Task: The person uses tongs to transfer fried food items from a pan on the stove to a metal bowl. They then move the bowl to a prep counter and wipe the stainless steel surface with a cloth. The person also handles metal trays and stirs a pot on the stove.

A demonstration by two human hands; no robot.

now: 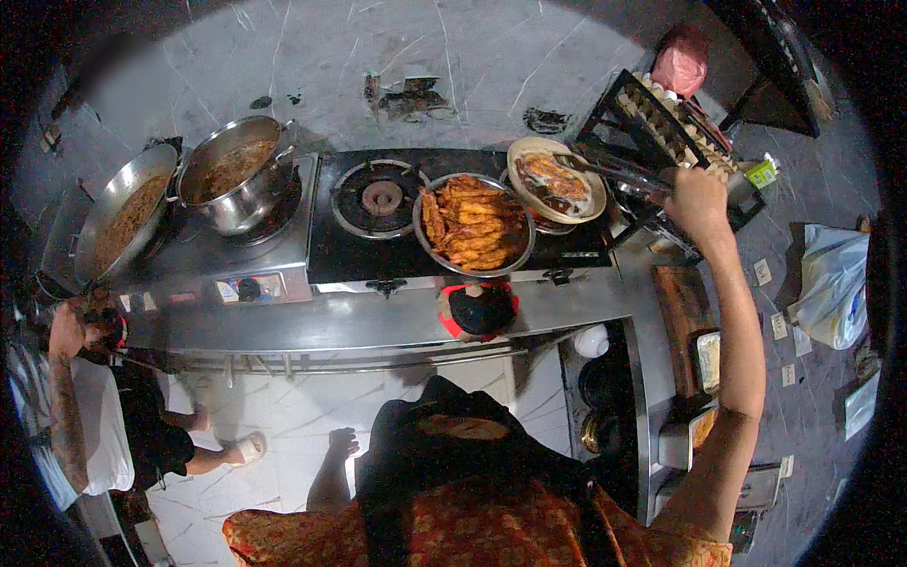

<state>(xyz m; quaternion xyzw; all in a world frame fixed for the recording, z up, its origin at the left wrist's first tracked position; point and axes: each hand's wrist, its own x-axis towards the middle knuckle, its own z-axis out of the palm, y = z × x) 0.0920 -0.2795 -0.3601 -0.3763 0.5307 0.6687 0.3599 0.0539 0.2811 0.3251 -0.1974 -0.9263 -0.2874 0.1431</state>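
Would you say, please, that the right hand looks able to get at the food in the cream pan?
Yes, most likely: the right hand holds tongs that extend over the rim of the cream pan toward the food, and nothing visible seems to block them.

We see several small white tags [762, 272] with short dark lettering, stuck down the grey tiles [808, 241] at the right. We make out a sticker [227, 290] with fine print on the steel stove's front panel [179, 299], a small pale marking [578, 254] on the black stove [326, 257], and print on a green-and-white packet [761, 173], all too small to read.
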